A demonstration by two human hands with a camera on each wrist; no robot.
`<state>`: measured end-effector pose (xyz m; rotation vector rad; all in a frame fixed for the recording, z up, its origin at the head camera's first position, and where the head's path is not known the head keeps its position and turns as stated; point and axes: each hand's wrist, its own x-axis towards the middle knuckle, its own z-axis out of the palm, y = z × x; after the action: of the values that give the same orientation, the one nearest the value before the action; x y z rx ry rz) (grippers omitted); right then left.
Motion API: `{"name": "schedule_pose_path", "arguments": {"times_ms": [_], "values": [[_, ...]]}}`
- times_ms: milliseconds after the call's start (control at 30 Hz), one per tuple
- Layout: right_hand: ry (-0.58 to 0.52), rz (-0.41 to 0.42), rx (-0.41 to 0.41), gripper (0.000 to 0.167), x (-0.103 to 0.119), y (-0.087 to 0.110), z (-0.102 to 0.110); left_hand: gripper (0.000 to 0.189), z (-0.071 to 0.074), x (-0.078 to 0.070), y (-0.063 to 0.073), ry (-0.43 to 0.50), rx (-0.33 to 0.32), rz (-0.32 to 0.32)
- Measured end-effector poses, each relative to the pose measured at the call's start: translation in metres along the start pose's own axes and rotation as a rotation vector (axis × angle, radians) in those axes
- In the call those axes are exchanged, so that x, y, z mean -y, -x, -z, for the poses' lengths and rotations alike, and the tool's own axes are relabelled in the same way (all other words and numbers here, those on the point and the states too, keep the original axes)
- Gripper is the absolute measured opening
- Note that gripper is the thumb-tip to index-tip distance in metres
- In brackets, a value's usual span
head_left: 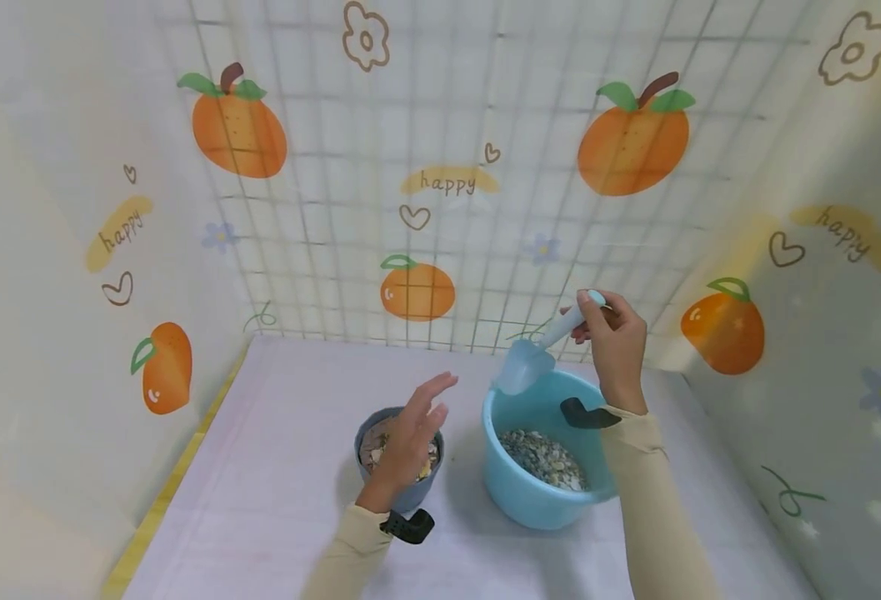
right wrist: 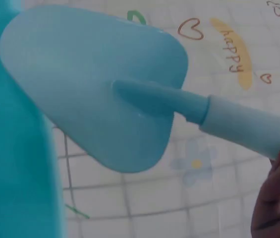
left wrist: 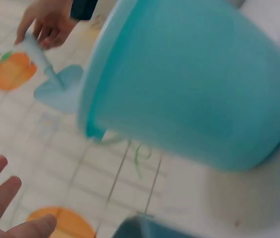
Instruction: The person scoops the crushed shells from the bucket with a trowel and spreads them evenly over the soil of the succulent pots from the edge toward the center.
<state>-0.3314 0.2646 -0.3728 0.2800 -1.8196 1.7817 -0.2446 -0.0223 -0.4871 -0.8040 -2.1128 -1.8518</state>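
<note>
My right hand [head_left: 617, 346] grips the handle of a light blue toy shovel [head_left: 526, 365], whose blade tilts down over the far left rim of a blue bucket [head_left: 538, 504]. Grey and white gravel [head_left: 543, 460] covers part of the bucket's bottom. In the right wrist view the back of the shovel blade [right wrist: 95, 84] shows, close beside the bucket wall [right wrist: 16, 163]. My left hand [head_left: 410, 446], fingers spread and holding nothing, hovers over a small grey-blue pot [head_left: 368, 425] and hides part of it. Pale and yellowish pieces [head_left: 374, 454] lie inside that pot.
A white cloth [head_left: 275, 467] covers the table, with a yellow strip [head_left: 173, 475] along its left edge. Behind stands a wire grid under a printed sheet [head_left: 335, 250] with oranges and hearts; similar printed sheets rise at both sides.
</note>
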Motion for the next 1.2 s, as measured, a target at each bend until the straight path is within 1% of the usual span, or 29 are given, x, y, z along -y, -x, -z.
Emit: {"name": "schedule_pose_path", "arguments": {"times_ms": [100, 200, 267, 367, 433, 600, 700, 767, 833, 900, 1000, 1033, 1100, 1200], "values": [[0.070, -0.008, -0.017, 0.033, -0.002, 0.005, 0.011, 0.051, -0.016, -0.001, -0.004, -0.020, 0.039, 0.031], [0.140, -0.019, -0.012, 0.031, 0.003, 0.013, 0.017, 0.053, -0.028, -0.002, -0.007, -0.026, 0.066, 0.082], [0.163, -0.038, -0.003, 0.028, 0.007, 0.020, 0.020, 0.054, -0.036, 0.000, -0.008, -0.033, 0.081, 0.114], [0.199, -0.072, 0.001, 0.027, 0.002, 0.028, 0.024, 0.057, -0.047, 0.004, -0.007, -0.029, 0.094, 0.155], [0.218, -0.096, 0.015, 0.027, -0.008, 0.031, 0.026, 0.059, -0.054, 0.006, -0.007, -0.029, 0.092, 0.167], [0.292, -0.143, 0.065, 0.034, -0.037, 0.033, 0.034, 0.064, -0.069, 0.012, -0.006, -0.010, 0.095, 0.219], [0.362, -0.161, 0.098, 0.039, -0.050, 0.033, 0.039, 0.069, -0.079, 0.018, -0.007, -0.005, 0.102, 0.276], [0.412, -0.179, 0.140, 0.041, -0.054, 0.033, 0.039, 0.071, -0.084, 0.022, -0.005, 0.013, 0.098, 0.307], [0.445, -0.197, 0.208, 0.042, -0.056, 0.034, 0.039, 0.071, -0.089, 0.027, -0.002, 0.040, 0.088, 0.335], [0.480, -0.210, 0.285, 0.044, -0.057, 0.035, 0.037, 0.070, -0.092, 0.030, 0.000, 0.069, 0.065, 0.344], [0.505, -0.229, 0.384, 0.049, -0.059, 0.035, 0.034, 0.065, -0.097, 0.035, 0.003, 0.096, 0.019, 0.329], [0.523, -0.229, 0.404, 0.051, -0.060, 0.035, 0.034, 0.064, -0.098, 0.036, 0.004, 0.103, 0.006, 0.326], [0.545, -0.236, 0.419, 0.052, -0.061, 0.035, 0.035, 0.062, -0.100, 0.036, 0.004, 0.113, -0.010, 0.323], [0.573, -0.232, 0.422, 0.048, -0.062, 0.036, 0.038, 0.063, -0.104, 0.036, 0.005, 0.136, -0.010, 0.323]]}}
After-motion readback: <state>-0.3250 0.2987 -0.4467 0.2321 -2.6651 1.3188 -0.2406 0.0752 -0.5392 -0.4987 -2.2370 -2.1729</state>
